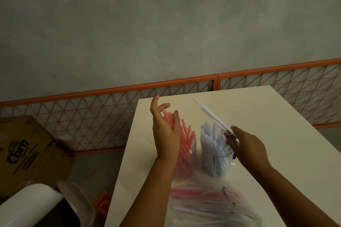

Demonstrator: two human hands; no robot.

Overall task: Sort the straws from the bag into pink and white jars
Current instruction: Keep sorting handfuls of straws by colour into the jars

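Head view: right hand pinches white straws by their lower ends above the white-straw jar; left hand splayed, empty. Straws likely light, stiff, slippery.

Clear glossy jars, smooth matt table.

I see two bare forearms coming in from the near edge, with no sleeves showing on either one. The left hand and right hand wear no gloves. I can make out no rings, watch or bracelet at the wrists. The fingernails on the left hand look short and pale.
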